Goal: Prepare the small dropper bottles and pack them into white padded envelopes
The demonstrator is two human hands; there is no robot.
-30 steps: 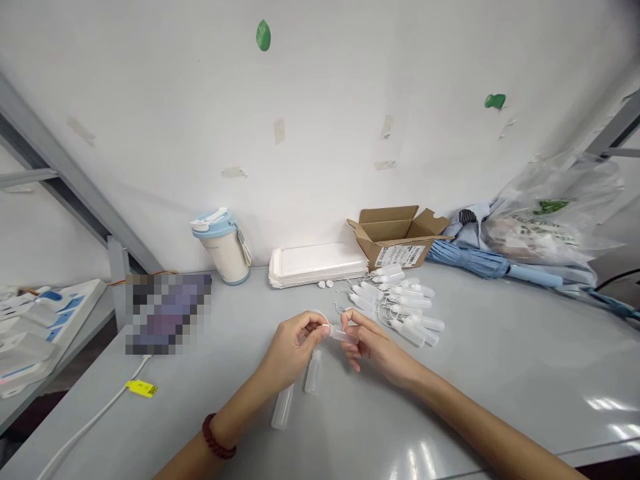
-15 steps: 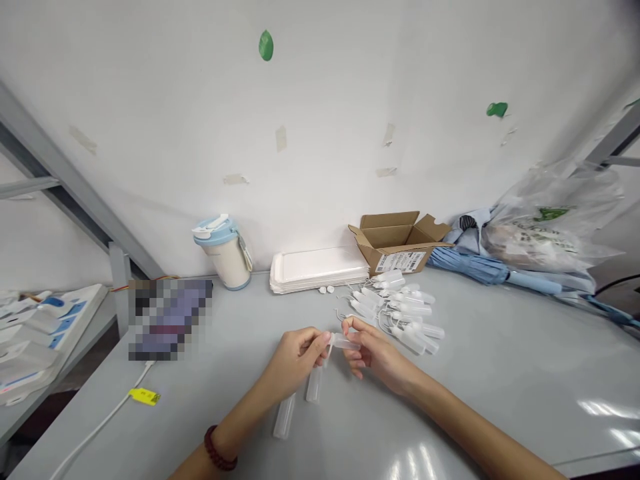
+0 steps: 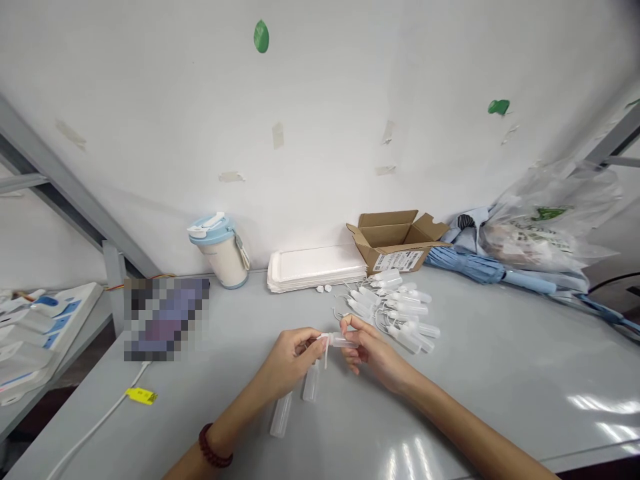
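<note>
My left hand (image 3: 291, 359) pinches the white cap end (image 3: 325, 340) of a small clear plastic bottle, and a thin white strip hangs down from it. From the other side my right hand (image 3: 374, 353) grips the body of that plastic bottle (image 3: 340, 341), which lies level between both hands. Below my left hand, two similar clear tubes rest on the grey table, one nearer (image 3: 281, 415) and one partly behind the fingers (image 3: 311, 383). To the right of my right hand is a pile of small capped bottles (image 3: 407, 310) with thin white strips.
Behind the pile stands an open cardboard box (image 3: 395, 247), beside a stack of white trays (image 3: 320, 265) and two small white pieces (image 3: 323, 289). A blue-lidded cup (image 3: 220, 257) and a blurred-out item (image 3: 165, 320) are at left. A folded blue umbrella (image 3: 470, 265) and plastic bag (image 3: 540, 233) lie right.
The strip at the cap now hangs straighter, and the cap end shows more clearly between my fingers. Both hands keep their hold; the whole view has shifted slightly.
</note>
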